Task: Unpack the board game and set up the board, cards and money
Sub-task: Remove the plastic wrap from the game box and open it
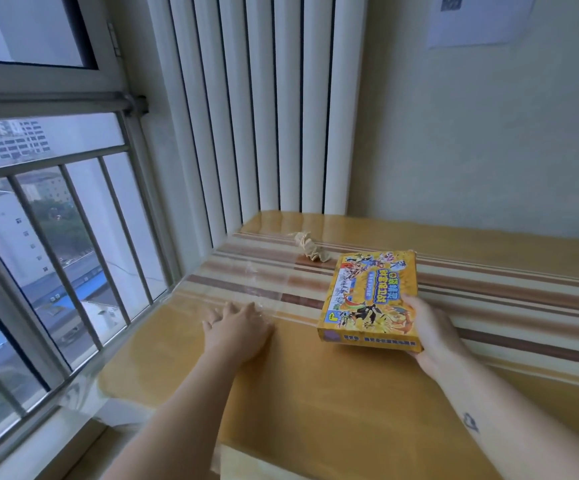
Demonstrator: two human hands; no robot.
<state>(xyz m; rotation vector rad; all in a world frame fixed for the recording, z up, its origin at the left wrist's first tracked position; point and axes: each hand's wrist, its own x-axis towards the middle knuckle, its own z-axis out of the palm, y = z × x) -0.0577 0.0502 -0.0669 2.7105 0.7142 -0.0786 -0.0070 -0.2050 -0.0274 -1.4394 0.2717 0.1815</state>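
Holding the game box [371, 299] by one corner, right hand [430, 330]; left hand [238, 327] flat, open. Could slip, I reckon.

Game box [371, 299]: lid print too small to read. Right hand [426, 327]: fingers hidden beneath box. Wall sheet [478, 22]: cut by top edge, print blurred. Table [316, 410]: cut right, bottom.
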